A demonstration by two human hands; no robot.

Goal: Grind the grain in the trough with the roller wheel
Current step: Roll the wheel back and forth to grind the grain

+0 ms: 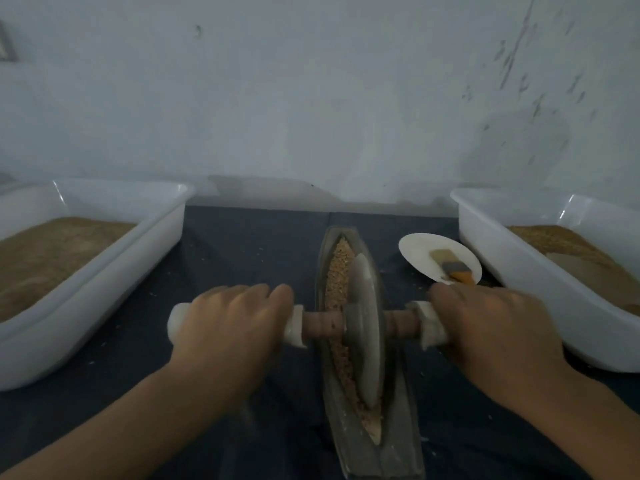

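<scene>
A long, narrow, boat-shaped trough (pixel 346 441) lies in the middle of the bench (pixel 242 244), which is covered with a dark cloth. The trough points away from the person, toward the pale wall (pixel 311 98). Inside its groove lies the grain (pixel 337 271), light brown and coarse, and it fills the groove from the far tip almost to the near one.

The roller wheel (pixel 365 327) stands upright on its edge in the groove, about in the middle of the trough, with grain on its left side. A brown wooden axle (pixel 322 323) goes through the wheel and ends in a pale grip on each side.

The left hand (pixel 228 323) is closed around the left grip (pixel 176 320), with the fingers curled over the top. The right hand (pixel 495 327) is closed around the right grip (pixel 431 323) in the same way. Both forearms reach in from the lower corners.

Right of the trough, near its far part, lies a small white plate (pixel 419 251), and on it rests a brush (pixel 453 268) with an orange handle. A white plastic tub (pixel 104 292) stands on the left of the bench and another white tub (pixel 526 271) on the right; each holds brown granular material. Small pale crumbs are scattered on the cloth.
</scene>
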